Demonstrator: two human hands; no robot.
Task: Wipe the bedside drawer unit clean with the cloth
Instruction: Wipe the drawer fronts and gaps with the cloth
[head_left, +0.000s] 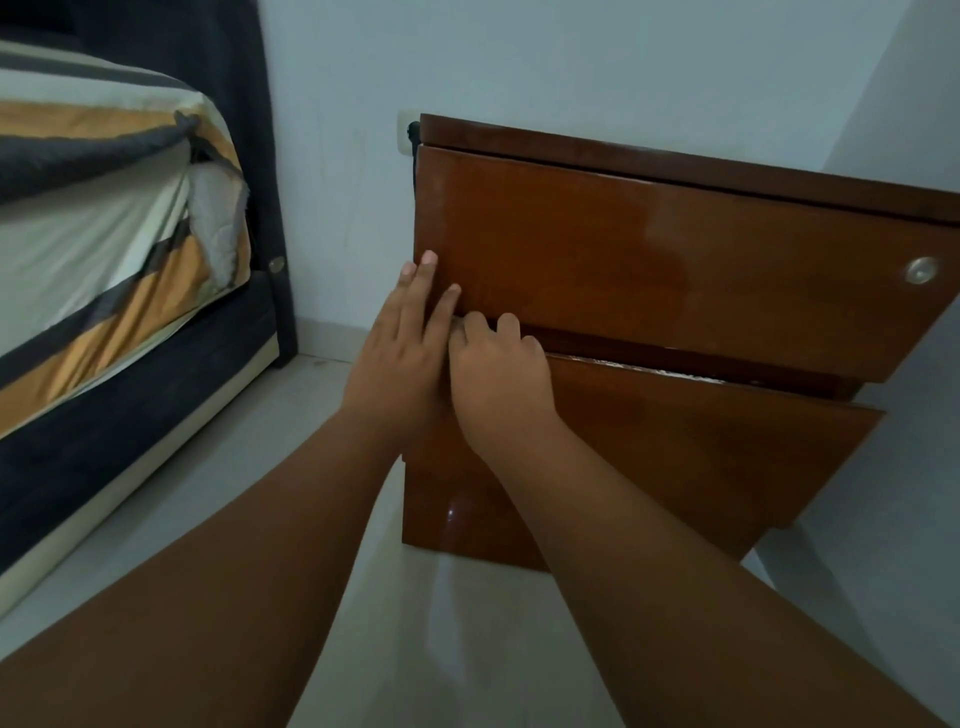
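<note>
The brown glossy bedside drawer unit (649, 249) stands against the pale wall, with an upper drawer and a lower drawer (701, 447). The lower drawer sits slightly ajar and tilted, leaving a dark gap under the upper one. My left hand (400, 353) lies flat against the left edge of the upper drawer front, fingers stretched out. My right hand (501, 374) is beside it, touching it, with its fingers curled into the gap over the lower drawer's top edge. No cloth is visible in either hand or anywhere else.
A bed (104, 249) with striped sheets and a dark base fills the left side. A strip of pale tiled floor (249, 467) runs between the bed and the unit. A round metal lock (920, 270) sits at the upper drawer's right. A wall socket (406, 130) with a black cable is behind the unit's top left corner.
</note>
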